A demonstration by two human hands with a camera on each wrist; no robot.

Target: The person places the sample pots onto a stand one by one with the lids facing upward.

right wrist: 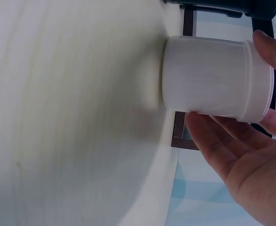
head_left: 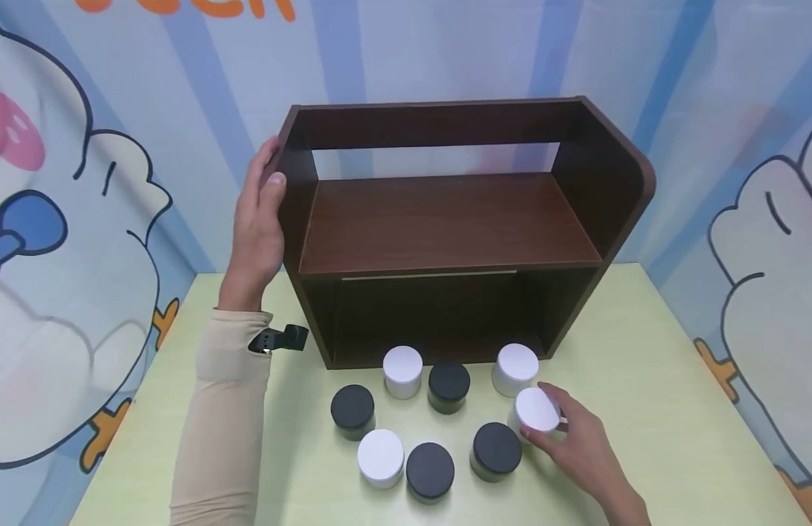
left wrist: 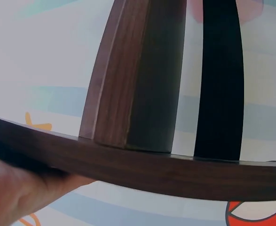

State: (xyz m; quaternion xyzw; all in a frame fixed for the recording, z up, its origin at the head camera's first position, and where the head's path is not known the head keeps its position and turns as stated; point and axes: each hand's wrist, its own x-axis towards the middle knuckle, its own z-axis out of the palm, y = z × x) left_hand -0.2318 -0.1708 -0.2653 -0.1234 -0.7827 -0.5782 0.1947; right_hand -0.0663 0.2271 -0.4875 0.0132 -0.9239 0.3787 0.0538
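Head view: We identify the held unit as a white, plastic-looking cylindrical jar with a flat round lid (head_left: 536, 410). It is located in front of the dark brown wooden two-tier shelf (head_left: 445, 223), near the right end of that shelf. The jar is upright, lid up, its axis vertical. The right hand (head_left: 586, 446) pinches it, thumb on the near side and fingers on the far side. The left hand (head_left: 257, 219) grips the shelf's left side panel near the top, thumb at the front edge. The shelf's long axis runs left to right; its open front faces us. Three other white jars (head_left: 402, 371) and four black-lidded dark jars (head_left: 449, 383) stand before the shelf on the pale yellow-green table (head_left: 662, 380). Behind the shelf, we note orange lettering (head_left: 221, 7) on the cartoon backdrop (head_left: 432, 55); the frame crops it and we cannot read it.

Left wrist view: We see the side panel edge-on, the palm along its outer face and one fingertip showing over the inner face.

Right wrist view: We see a smooth white wall and a slightly wider lid, clamped between thumb and fingers. The base faces the table; we cannot tell whether it touches. Part of the shelf shows behind the jar.
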